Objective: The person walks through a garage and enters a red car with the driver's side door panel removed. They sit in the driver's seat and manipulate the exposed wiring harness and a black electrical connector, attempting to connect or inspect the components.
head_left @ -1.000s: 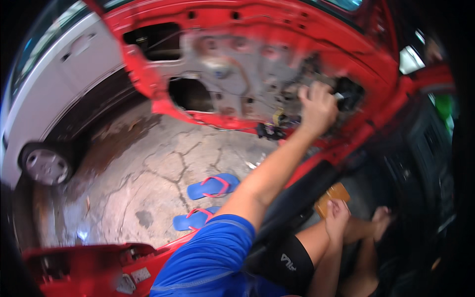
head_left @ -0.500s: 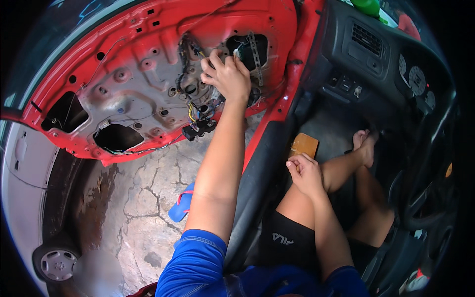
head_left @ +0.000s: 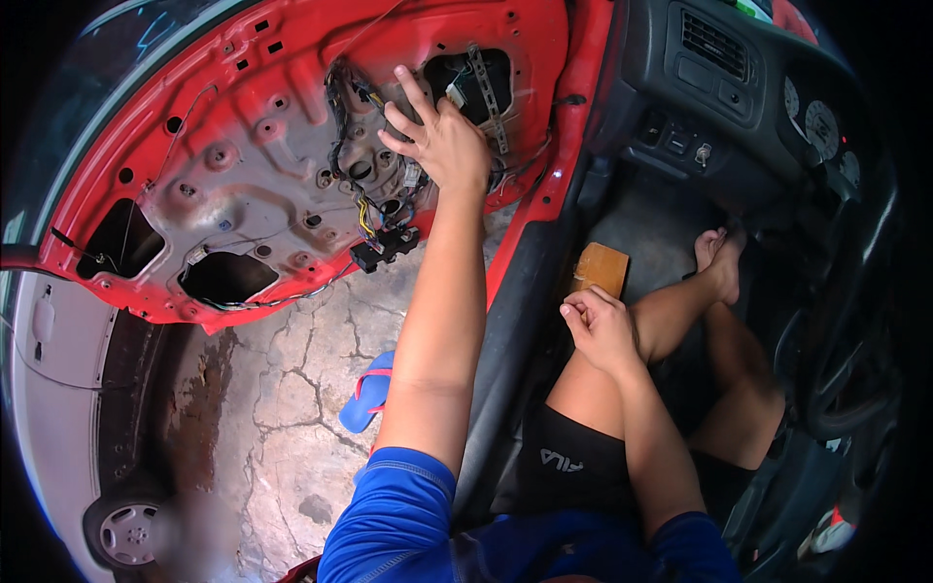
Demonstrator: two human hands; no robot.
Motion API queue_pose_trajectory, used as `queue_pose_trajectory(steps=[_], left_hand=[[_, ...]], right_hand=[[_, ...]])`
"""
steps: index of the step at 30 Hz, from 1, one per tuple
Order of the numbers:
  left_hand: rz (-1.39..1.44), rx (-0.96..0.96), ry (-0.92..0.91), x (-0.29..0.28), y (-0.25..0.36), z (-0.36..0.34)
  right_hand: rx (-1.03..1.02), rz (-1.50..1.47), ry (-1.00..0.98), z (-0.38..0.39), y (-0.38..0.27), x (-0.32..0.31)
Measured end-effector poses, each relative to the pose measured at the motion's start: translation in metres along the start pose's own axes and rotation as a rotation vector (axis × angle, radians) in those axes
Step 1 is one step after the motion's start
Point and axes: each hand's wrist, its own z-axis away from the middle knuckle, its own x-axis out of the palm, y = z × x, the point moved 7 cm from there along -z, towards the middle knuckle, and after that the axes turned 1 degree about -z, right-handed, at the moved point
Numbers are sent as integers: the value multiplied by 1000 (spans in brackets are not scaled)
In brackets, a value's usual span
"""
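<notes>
My left hand (head_left: 442, 146) reaches to the bare inner side of a red car door (head_left: 282, 175), its fingers spread apart over the metal. A small white connector (head_left: 455, 94) shows just beyond its thumb side, at the edge of a dark opening; whether the thumb touches it is hidden. Left of the fingers runs a dark wiring bundle (head_left: 338, 121). Below hangs a black switch block (head_left: 386, 249) with yellow wires. My right hand (head_left: 598, 325) rests by my knee with curled fingers pressed together; anything inside them is hidden.
The dashboard (head_left: 700, 83) and steering wheel (head_left: 860, 321) stand at the right. A brown wallet-like item (head_left: 600, 268) lies beside the door sill. On the cracked concrete is a blue flip-flop (head_left: 365, 394). A silver car (head_left: 63, 374) stands at the far left.
My left hand's fingers have opened and spread, the index finger now stretched upward. My right hand stays curled near the knee. The whole view has shifted slightly.
</notes>
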Motion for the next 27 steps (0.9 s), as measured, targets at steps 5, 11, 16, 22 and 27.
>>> queue_pose_trajectory(steps=[5,11,16,22,27], left_hand=[[-48,-9,-117,0,0,-6],[29,-12,40,1,-8,-7],[9,-30,-76,2,4,-10],[-63,-53,-86,4,0,-10],[-57,-84,-134,9,1,-15]], right_hand=[[-5,-43,21,-1,-1,0],[-17,-50,22,2,-2,3],[-20,-73,28,0,4,4],[-30,-58,14,1,6,8],[-63,-82,41,4,8,8]])
